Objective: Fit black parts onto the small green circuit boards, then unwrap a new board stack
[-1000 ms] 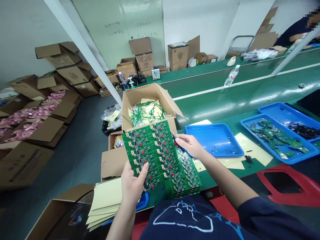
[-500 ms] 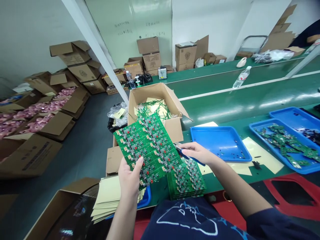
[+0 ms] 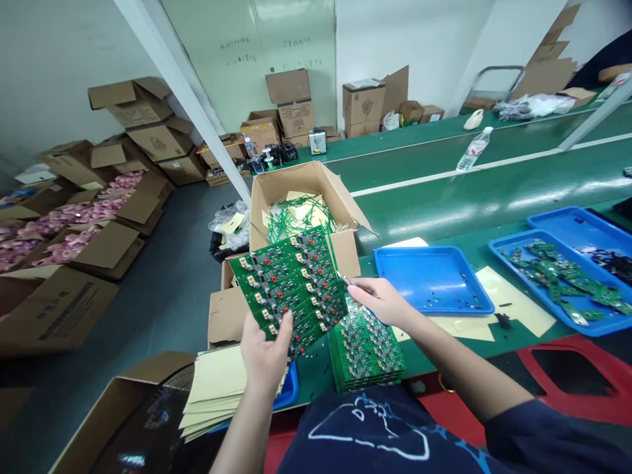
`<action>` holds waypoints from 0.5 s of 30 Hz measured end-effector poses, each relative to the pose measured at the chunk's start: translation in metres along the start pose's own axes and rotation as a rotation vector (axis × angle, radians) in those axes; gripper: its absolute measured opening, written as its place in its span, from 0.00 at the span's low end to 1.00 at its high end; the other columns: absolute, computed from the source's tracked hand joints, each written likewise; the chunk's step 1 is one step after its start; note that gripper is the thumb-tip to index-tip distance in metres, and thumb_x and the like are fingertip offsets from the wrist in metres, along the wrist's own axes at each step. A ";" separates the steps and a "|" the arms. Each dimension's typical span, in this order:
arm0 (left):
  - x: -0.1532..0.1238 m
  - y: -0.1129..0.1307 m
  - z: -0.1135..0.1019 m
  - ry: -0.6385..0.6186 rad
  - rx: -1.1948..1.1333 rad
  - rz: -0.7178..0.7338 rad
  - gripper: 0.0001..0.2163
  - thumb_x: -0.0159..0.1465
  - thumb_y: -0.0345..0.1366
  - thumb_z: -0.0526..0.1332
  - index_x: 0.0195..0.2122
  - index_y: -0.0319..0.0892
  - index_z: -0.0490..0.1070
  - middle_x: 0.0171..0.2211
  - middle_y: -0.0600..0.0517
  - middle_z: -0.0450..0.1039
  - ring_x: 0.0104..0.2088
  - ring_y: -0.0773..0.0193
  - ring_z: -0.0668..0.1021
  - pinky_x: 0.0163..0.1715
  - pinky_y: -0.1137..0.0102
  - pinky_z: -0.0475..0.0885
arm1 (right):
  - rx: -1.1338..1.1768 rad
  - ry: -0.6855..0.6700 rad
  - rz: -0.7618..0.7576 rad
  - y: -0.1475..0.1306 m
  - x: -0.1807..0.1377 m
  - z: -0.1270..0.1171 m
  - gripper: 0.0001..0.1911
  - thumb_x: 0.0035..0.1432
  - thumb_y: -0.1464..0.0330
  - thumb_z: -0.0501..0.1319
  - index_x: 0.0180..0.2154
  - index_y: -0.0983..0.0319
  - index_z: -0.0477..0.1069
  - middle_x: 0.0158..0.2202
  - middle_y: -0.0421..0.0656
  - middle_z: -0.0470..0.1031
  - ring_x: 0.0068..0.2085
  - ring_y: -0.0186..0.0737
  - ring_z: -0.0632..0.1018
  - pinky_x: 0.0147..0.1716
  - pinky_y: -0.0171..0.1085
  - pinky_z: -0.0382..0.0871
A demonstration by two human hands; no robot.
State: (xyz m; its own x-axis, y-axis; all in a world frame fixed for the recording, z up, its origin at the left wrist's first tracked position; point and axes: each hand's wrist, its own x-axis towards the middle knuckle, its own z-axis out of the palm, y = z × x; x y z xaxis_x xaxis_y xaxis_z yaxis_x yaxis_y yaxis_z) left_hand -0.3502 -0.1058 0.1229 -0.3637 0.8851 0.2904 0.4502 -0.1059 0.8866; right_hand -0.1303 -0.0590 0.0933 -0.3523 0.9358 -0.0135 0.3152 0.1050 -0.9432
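Observation:
My left hand [image 3: 269,349] grips a green circuit board panel [image 3: 291,289] by its lower left edge, thumb on top. Rows of small parts with red and white pieces cover the panel, which is held tilted above the table. My right hand [image 3: 378,299] is closed around blue-handled pliers [image 3: 344,280], their jaws at the panel's right edge. A thin green edge strip [image 3: 330,247] stands slightly apart from the panel along that side. Below lies a stack of similar panels [image 3: 368,352], partly covered by my right hand and the held panel.
Ahead is an open carton [image 3: 257,204] with green strips and yellow paper. A blue tray [image 3: 424,306] with small bits lies right of it; another blue tray [image 3: 538,309] holds cut boards. Yellow sheets [image 3: 217,382] are stacked at left. A bottle [image 3: 474,150] stands farther back.
The panel has turned and shifted slightly in my left hand. The pliers have moved a little up and left, and a thin strip now stands away from the panel's right edge.

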 end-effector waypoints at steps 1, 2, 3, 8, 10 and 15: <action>-0.002 0.002 0.002 0.024 0.049 0.048 0.14 0.52 0.40 0.64 0.37 0.38 0.71 0.34 0.47 0.77 0.35 0.58 0.79 0.37 0.67 0.74 | -0.027 0.031 -0.002 0.001 0.001 0.004 0.19 0.59 0.58 0.49 0.24 0.63 0.64 0.21 0.38 0.63 0.25 0.34 0.65 0.27 0.34 0.57; -0.002 0.004 0.003 0.045 0.085 0.076 0.13 0.52 0.40 0.64 0.37 0.38 0.71 0.34 0.47 0.77 0.35 0.58 0.79 0.37 0.68 0.74 | -0.030 0.046 -0.008 0.002 0.003 0.007 0.18 0.59 0.58 0.49 0.24 0.63 0.65 0.21 0.38 0.64 0.26 0.34 0.66 0.27 0.34 0.58; -0.002 0.005 0.004 0.058 0.108 0.083 0.13 0.52 0.40 0.64 0.37 0.39 0.72 0.33 0.47 0.77 0.36 0.58 0.79 0.37 0.68 0.74 | -0.014 0.054 -0.014 0.004 0.004 0.009 0.18 0.59 0.59 0.49 0.24 0.63 0.65 0.22 0.39 0.65 0.26 0.35 0.67 0.28 0.34 0.59; 0.011 -0.010 0.000 0.118 0.008 -0.054 0.18 0.53 0.41 0.64 0.43 0.39 0.70 0.38 0.47 0.76 0.39 0.57 0.78 0.42 0.65 0.72 | 0.059 0.087 -0.016 0.009 0.007 -0.002 0.18 0.58 0.57 0.50 0.27 0.64 0.67 0.24 0.41 0.68 0.27 0.36 0.70 0.28 0.34 0.62; 0.017 -0.020 -0.003 0.146 -0.078 -0.117 0.21 0.52 0.41 0.65 0.46 0.39 0.69 0.41 0.45 0.75 0.41 0.57 0.77 0.43 0.64 0.72 | -0.020 0.066 -0.019 0.007 0.015 -0.010 0.19 0.59 0.56 0.49 0.29 0.64 0.68 0.25 0.41 0.69 0.28 0.36 0.71 0.29 0.34 0.63; 0.031 -0.040 0.001 0.245 -0.189 -0.179 0.20 0.51 0.41 0.66 0.44 0.38 0.69 0.39 0.46 0.75 0.37 0.59 0.78 0.39 0.65 0.73 | -0.577 0.123 0.174 -0.012 0.082 -0.022 0.21 0.59 0.55 0.51 0.30 0.64 0.72 0.30 0.47 0.75 0.35 0.43 0.75 0.34 0.37 0.65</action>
State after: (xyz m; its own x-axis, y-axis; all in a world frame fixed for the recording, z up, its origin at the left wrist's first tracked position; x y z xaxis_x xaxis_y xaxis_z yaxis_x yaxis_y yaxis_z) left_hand -0.3784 -0.0740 0.0964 -0.6180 0.7648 0.1820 0.2111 -0.0616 0.9755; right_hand -0.1439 0.0238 0.1104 -0.1596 0.9839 -0.0805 0.7973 0.0804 -0.5982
